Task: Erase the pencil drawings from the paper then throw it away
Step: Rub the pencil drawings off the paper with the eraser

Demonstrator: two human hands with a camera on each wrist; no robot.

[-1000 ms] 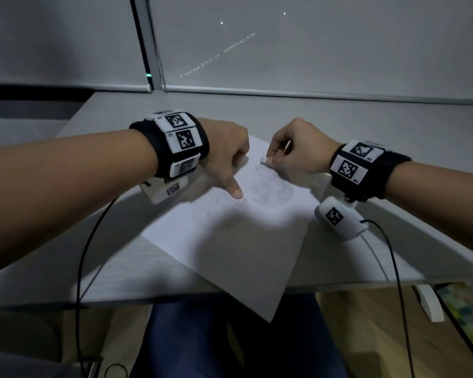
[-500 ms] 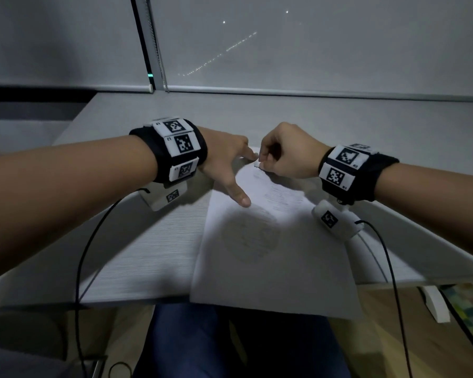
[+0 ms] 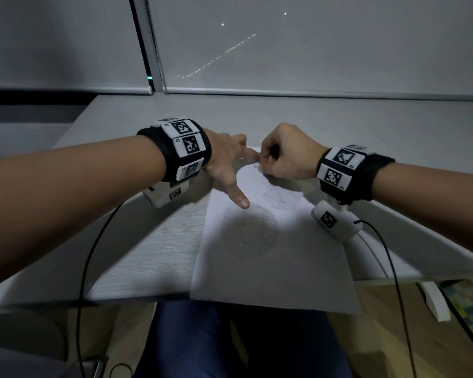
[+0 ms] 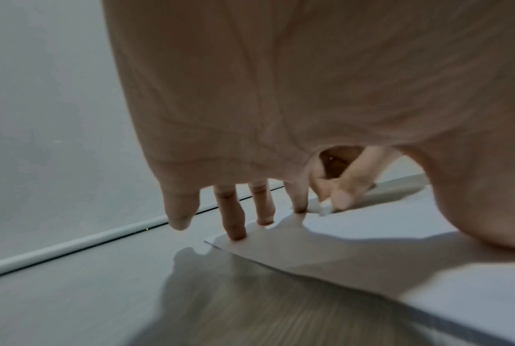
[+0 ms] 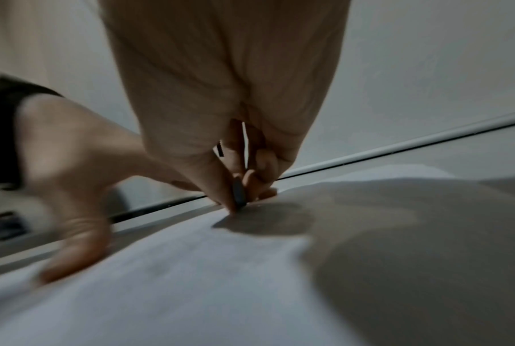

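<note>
While faint grey pencil marks show across its upper and middle part, the white rectangular sheet of paper lies flat on the pale grey wood-grain tabletop, its near edge hanging a little over the front. At the sheet's far edge the small white block eraser touches the paper, pinched in the curled grip of the right hand. Just to its left, the left hand is spread, its straight fingertips and thumb pressing the sheet down so it cannot slide.

Judging by this, the erasing step is in hand and well short of done: a round sketch in the middle and lines above it look untouched, though they are too dim to read clearly.

Next, the eraser probably needs short rubbing strokes worked toward the person, with the pinning hand shifted alongside to keep the thin sheet from buckling or tearing. Throwing it away comes later; no bin is in view.
</note>
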